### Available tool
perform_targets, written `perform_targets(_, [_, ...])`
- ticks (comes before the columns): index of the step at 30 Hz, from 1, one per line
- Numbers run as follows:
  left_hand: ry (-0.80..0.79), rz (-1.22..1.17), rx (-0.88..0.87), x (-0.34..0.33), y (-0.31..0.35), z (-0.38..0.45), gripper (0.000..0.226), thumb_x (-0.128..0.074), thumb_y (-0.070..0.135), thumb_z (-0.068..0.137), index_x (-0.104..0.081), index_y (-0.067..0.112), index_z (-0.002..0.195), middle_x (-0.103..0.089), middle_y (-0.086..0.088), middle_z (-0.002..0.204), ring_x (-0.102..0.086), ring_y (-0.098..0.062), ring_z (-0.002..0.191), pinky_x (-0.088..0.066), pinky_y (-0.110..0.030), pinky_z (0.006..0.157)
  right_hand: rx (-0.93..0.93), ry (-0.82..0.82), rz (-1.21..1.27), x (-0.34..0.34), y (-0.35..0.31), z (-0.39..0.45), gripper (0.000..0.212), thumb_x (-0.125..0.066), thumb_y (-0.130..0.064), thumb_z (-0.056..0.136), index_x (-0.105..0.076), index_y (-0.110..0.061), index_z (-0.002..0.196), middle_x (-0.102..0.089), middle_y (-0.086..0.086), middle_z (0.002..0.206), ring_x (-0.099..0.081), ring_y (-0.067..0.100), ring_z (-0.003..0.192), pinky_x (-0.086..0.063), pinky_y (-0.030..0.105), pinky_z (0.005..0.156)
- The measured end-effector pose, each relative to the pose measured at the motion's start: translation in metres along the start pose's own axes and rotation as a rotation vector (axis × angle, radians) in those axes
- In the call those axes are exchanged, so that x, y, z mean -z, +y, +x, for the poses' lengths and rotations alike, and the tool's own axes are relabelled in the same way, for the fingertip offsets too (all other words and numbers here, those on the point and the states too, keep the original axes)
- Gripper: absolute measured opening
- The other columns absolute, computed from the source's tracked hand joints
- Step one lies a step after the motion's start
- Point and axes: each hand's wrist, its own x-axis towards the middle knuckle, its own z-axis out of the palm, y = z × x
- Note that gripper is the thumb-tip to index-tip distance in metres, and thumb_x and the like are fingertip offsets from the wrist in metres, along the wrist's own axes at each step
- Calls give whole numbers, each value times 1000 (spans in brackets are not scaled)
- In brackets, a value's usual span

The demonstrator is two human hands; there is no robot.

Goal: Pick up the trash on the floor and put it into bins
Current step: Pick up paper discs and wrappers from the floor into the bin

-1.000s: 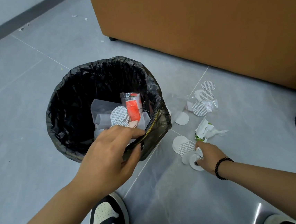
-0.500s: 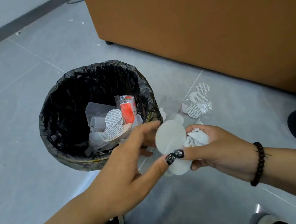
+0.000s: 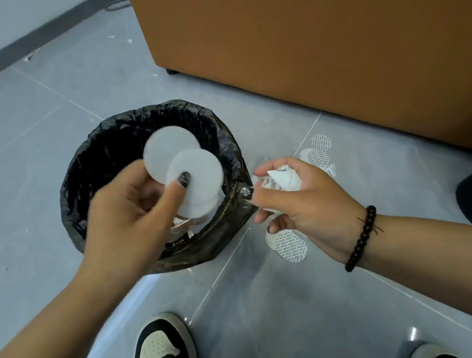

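Brown cabinet (image 3: 316,41) far right, grey tiled floor (image 3: 23,141) all round. Bin with black liner (image 3: 84,176) sits center-left, mouth open, some trash already inside.

Step in hand, my call: dropping the white discs (image 3: 187,166) into the bin. To do it well, keep my left hand (image 3: 128,215) over the middle of the mouth, not the near rim, then let thumb and fingers go together so the discs fall flat and don't flutter out over the edge.

Left grip: thumb pressed on the front disc, fingers curled behind, pinching at least 2 overlapping discs above the bin.

Right hand (image 3: 297,199), just right of the bin rim: grip curled round crumpled white wrappers (image 3: 282,177); these go in next.

Left on the floor: patterned discs (image 3: 291,249) under my right hand, more discs (image 3: 319,150) farther right. Small scraps far left by the wall.
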Motion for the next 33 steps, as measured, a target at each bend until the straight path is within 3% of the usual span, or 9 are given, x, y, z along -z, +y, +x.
perform_targets(3, [67, 273, 27, 19, -11, 12, 3, -63, 29, 90, -63, 29, 87, -71, 5, 71, -66, -4, 58, -55, -25, 59, -7, -20, -43, -18, -6, 13, 33, -68, -6, 82, -50, -16, 107, -61, 4, 81, -62, 16, 56, -47, 26, 48])
perform_targets(5, [67, 486, 9, 27, -21, 11, 19, -58, 37, 91, -59, 20, 82, -64, 2, 63, -62, -17, 55, -54, -41, 58, -19, -34, -89, -29, -7, 22, 30, -67, -5, 80, -47, -20, 97, -61, 5, 83, -61, 17, 60, -48, 27, 52])
perform_targets(7, [51, 628, -17, 30, -28, 5, 31, -52, 45, 90, -51, 19, 73, -54, 4, 53, -54, -19, 50, -49, -42, 51, -27, -59, -112, -38, -8, 30, 29, -65, -2, 80, -45, -22, 89, -59, 8, 81, -58, 19, 64, -49, 28, 56])
perform_targets(10, [16, 669, -21, 30, -35, -3, 30, -46, 49, 90, -52, 22, 77, -51, 7, 49, -51, -15, 47, -46, -39, 47, -24, -96, -168, -46, -11, 39, 34, -64, -1, 81, -49, -21, 105, -57, 9, 78, -58, 18, 69, -52, 27, 60])
perform_targets(14, [5, 639, -28, 28, -37, -5, 14, -54, 36, 92, -61, 27, 100, -58, 8, 52, -56, -11, 49, -49, -36, 49, -25, -149, -244, -44, -17, 44, 26, -62, -1, 81, -47, -13, 98, -54, 12, 80, -58, 20, 71, -53, 28, 66])
perform_targets(22, [-13, 579, -189, 19, -32, -8, 22, -48, 35, 90, -64, 21, 90, -58, 12, 52, -57, -13, 46, -50, -36, 45, -62, -299, -176, -25, -33, 42, 18, -63, -4, 84, -57, -8, 101, -64, 14, 106, -71, 20, 90, -58, 28, 76])
perform_targets(25, [-47, 583, -234, 13, -30, -12, 23, -47, 36, 90, -64, 21, 88, -52, 13, 50, -52, -11, 43, -47, -33, 44, -12, -235, -169, -15, -36, 45, 25, -62, -3, 85, -60, -7, 110, -66, 10, 102, -71, 22, 86, -58, 29, 69])
perform_targets(28, [-103, 618, -296, 8, -28, -15, 26, -45, 37, 90, -64, 20, 87, -50, 12, 52, -49, -11, 45, -45, -31, 43, -13, -86, -107, 8, -30, 53, 14, -59, -1, 87, -64, -8, 97, -66, 9, 96, -68, 20, 72, -55, 26, 60])
perform_targets(33, [-158, 619, -371, 0, -29, -17, 28, -44, 38, 90, -66, 21, 86, -41, 17, 57, -49, -9, 53, -46, -31, 45, -234, 139, -197, 52, 25, 74, 10, -56, -1, 87, -61, -9, 91, -65, 11, 97, -63, 20, 66, -50, 25, 54])
